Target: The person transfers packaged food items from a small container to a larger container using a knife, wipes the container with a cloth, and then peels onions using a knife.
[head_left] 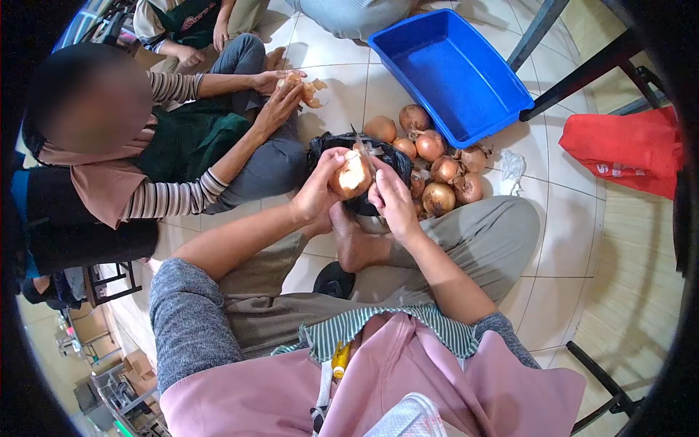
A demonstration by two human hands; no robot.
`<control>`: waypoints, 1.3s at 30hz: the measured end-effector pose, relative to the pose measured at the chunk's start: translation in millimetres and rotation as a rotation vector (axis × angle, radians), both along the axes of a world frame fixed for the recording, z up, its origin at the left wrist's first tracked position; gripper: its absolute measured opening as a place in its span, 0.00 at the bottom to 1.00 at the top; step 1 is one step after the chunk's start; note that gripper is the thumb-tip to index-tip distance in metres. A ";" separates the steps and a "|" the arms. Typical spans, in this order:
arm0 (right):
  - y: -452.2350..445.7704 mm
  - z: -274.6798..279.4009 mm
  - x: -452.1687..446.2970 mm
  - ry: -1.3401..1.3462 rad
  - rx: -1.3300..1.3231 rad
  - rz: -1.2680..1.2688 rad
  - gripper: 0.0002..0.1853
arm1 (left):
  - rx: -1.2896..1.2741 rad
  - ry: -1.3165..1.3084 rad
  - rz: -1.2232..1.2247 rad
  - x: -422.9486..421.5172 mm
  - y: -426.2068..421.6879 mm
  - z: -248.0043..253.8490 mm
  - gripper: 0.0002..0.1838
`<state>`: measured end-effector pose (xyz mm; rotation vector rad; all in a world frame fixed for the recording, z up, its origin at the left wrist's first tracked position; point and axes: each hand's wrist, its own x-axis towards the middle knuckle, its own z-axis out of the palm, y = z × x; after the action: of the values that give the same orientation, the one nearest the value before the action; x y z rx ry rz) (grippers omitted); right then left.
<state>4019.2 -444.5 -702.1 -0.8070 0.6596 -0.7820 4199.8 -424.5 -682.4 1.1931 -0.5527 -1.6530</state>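
Observation:
My left hand (319,191) is closed around a large onion (351,177), its skin partly peeled so that pale flesh shows on top. In my right hand (393,198) is a knife (360,143), its blade pointing up and away beside the onion; the fingers hide its handle. Both hands are close together above a black plastic bag (325,148). Just beyond and to the right, several unpeeled onions (439,198) lie heaped on the tiled floor.
A blue tub (451,76) stands behind the onion pile. To the left, a co-worker's hands (280,102) hold another onion with loose skin. A crumpled clear plastic piece (512,172) lies right of the pile. A red bag (622,151) and dark metal legs (582,76) are at the right.

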 end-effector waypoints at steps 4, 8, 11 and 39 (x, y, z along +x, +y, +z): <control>-1.4 -7.9 -1.9 -0.018 -0.045 0.021 0.26 | 0.142 0.050 -0.064 -1.1 2.9 12.3 0.21; -1.8 -11.2 -2.9 -0.016 -0.084 0.020 0.26 | 0.143 0.143 -0.106 9.9 1.5 0.6 0.24; -3.0 -16.3 -0.6 -0.066 -0.028 -0.010 0.26 | 0.062 0.151 -0.085 8.2 -4.4 1.2 0.22; 13.1 17.2 3.6 0.640 -0.493 -0.218 0.23 | -0.052 0.079 0.151 -14.9 -3.2 4.7 0.18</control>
<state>4022.8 -431.3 -684.9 -1.4831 1.1602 -0.9021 4184.9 -427.7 -677.7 1.0998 -0.4429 -1.5417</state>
